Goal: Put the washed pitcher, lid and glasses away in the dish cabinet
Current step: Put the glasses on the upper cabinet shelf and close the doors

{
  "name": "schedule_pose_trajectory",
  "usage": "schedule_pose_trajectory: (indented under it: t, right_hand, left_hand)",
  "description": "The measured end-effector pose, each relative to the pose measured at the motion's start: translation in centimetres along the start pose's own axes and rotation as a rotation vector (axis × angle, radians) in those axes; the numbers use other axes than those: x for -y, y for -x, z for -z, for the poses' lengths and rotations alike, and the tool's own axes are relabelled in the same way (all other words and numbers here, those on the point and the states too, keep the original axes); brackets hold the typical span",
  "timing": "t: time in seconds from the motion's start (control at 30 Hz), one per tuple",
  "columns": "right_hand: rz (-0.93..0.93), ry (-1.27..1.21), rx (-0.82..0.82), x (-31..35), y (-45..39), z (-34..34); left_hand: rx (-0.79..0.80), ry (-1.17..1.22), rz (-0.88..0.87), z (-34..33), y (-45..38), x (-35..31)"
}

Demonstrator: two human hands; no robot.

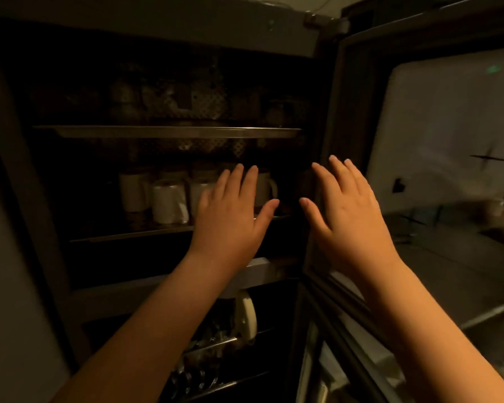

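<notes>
The dish cabinet [169,132] is standing open, its middle shelf [128,235] holding pale glasses [169,202] toward its right end, probably fragile, slippery and best gripped around the body, while left hand [230,222] and right hand [352,219] are hovering flat-fingered, empty.

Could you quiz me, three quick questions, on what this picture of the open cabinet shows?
1. True or false: the left hand grips a mug.
2. Which shelf holds the white mugs: A upper shelf, B middle shelf?
3. The glass cabinet door is ____ (open/closed).

Key: 1 false, both it and the right hand are flat and empty. 2 B. 3 open.
</notes>
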State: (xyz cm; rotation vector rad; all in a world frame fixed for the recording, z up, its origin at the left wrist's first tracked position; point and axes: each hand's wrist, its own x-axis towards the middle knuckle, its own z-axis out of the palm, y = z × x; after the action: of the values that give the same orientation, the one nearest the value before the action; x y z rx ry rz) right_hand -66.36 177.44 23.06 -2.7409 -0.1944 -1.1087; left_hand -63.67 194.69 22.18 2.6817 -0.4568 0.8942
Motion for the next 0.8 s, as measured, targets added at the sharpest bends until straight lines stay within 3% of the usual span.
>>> schedule_pose_trajectory:
  t: [0.37, 0.5, 0.57, 0.7, 0.8]
  right_hand:
    - [-0.288, 0.147, 0.114, -6.0, 8.7, 8.7]
    - [-0.432, 0.188, 0.228, -7.8, 11.3, 10.5]
    - [-0.438, 0.293, 0.182, -9.1, 12.7, 10.7]
    - [-0.423, 0.440, 0.153, -11.5, 14.8, 11.9]
    - [-0.410, 0.476, 0.109, -11.3, 15.8, 12.7]
  left_hand:
    - [0.124, 0.162, -0.187, -3.2, 2.6, -13.2]
    - [0.156, 0.177, -0.290, -4.8, 3.1, -17.0]
    - [0.163, 0.154, -0.353, -4.9, 3.3, -18.7]
    - [0.326, 0.021, -0.444, -4.5, 3.5, -21.9]
    - [0.440, 0.136, -0.487, -5.6, 3.5, -23.7]
